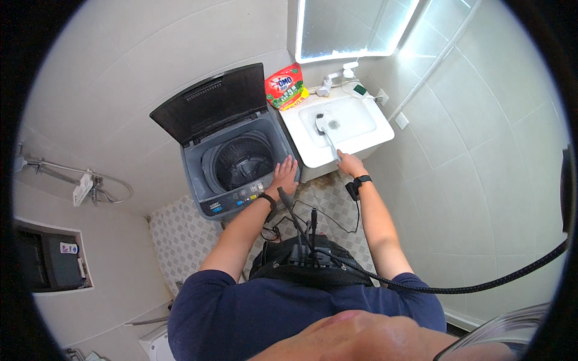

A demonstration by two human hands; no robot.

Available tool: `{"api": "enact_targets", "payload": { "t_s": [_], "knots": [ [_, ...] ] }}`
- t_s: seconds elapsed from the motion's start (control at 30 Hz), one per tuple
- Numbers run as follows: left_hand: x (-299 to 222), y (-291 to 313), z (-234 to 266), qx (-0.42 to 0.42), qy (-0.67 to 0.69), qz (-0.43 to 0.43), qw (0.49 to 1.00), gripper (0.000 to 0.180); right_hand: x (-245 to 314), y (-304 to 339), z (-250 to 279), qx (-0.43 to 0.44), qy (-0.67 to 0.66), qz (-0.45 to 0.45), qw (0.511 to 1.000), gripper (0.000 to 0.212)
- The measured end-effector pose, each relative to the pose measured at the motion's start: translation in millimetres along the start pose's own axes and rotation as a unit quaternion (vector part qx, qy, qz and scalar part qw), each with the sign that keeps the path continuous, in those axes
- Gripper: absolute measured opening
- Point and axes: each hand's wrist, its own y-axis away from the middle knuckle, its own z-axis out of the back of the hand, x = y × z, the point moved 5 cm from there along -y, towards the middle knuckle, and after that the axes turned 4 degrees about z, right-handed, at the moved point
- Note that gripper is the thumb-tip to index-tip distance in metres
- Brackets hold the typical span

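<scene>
My right hand (350, 164) is closed around the light handle of a long-handled brush (329, 137), at the front edge of the white sink (310, 154). The brush's head rests in the basin, left of the drain. My left hand (284, 174) lies flat, fingers stretched out, on the front right corner of a grey top-loading washing machine (191, 167). The machine's dark lid (211, 99) stands raised, and its drum (244, 161) shows inside with no laundry visible.
A red and green detergent bag (285, 87) stands at the sink's back left corner, beside the white faucet (328, 83). A lit mirror (355, 30) hangs above. Black cables (295, 219) hang before my body. A shower hose (114, 177) is on the left wall.
</scene>
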Motion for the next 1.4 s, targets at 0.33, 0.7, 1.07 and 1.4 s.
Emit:
{"api": "enact_targets", "payload": {
  "t_s": [0.33,0.7,1.07,1.4],
  "knots": [
    [1.0,0.3,-3.4,0.009,-0.010,0.015,1.000,0.100,26.1,55.8,31.2,0.014,0.092,0.037,0.995,0.060],
    [2.8,-1.9,-4.0,-0.002,-0.010,0.004,1.000,0.101,-20.2,-1.5,38.6,-0.073,0.089,-0.057,0.992,0.053],
    [0.0,0.2,-2.2,0.002,-0.012,0.015,1.000,0.099,-112.6,20.8,58.1,-0.141,0.114,-0.125,0.975,0.066],
    [-2.8,1.1,0.5,0.012,-0.012,0.022,1.000,0.100,-66.2,17.9,40.9,-0.104,0.116,-0.079,0.985,0.054]
  ]
}}
